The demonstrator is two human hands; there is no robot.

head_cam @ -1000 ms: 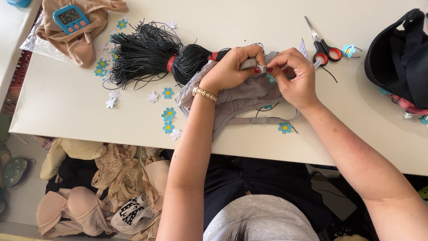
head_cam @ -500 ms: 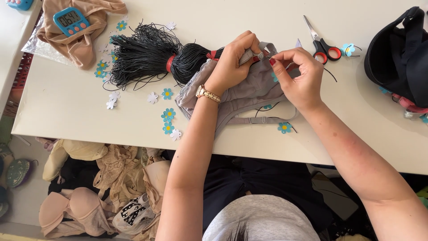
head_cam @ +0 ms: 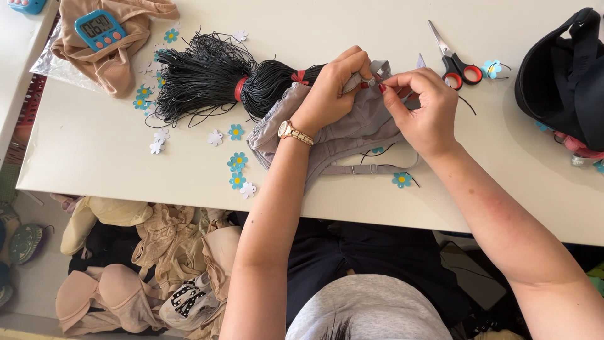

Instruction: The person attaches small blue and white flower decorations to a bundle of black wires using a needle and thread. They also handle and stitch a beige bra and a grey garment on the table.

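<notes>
Both hands meet over a grey bra point(head_cam: 352, 129) that lies crumpled near the middle of the desk point(head_cam: 113, 164), closer to its far edge than to its near one. The left hand point(head_cam: 336, 88) grips a raised fold of the grey cloth, fingers curled tight and thumb pressed against it; a gold watch point(head_cam: 294, 132) sits on that wrist. The right hand point(head_cam: 421, 107) faces it, thumb and forefinger pinched together on something small at the top of the same fold, just beside the left fingertips; what it pinches is too small to tell. The other right fingers are bent loosely. A grey strap point(head_cam: 371, 169) of the bra trails toward the near edge, with a blue paper flower point(head_cam: 401, 179) beside it. A thick bundle of black cord point(head_cam: 214, 75), tied with red bands, lies to the left of the bra and touches it. More blue and white flowers point(head_cam: 238, 161) are scattered around the bundle toward the near left edge. Scissors point(head_cam: 454, 60) with red and black handles lie near the far edge, just past the right hand. At the far left corner a beige garment point(head_cam: 119, 63) carries a blue timer point(head_cam: 99, 29). A black garment point(head_cam: 563, 75) sits at the right edge. Below the near edge, beige bras point(head_cam: 126, 277) are heaped on the floor.
</notes>
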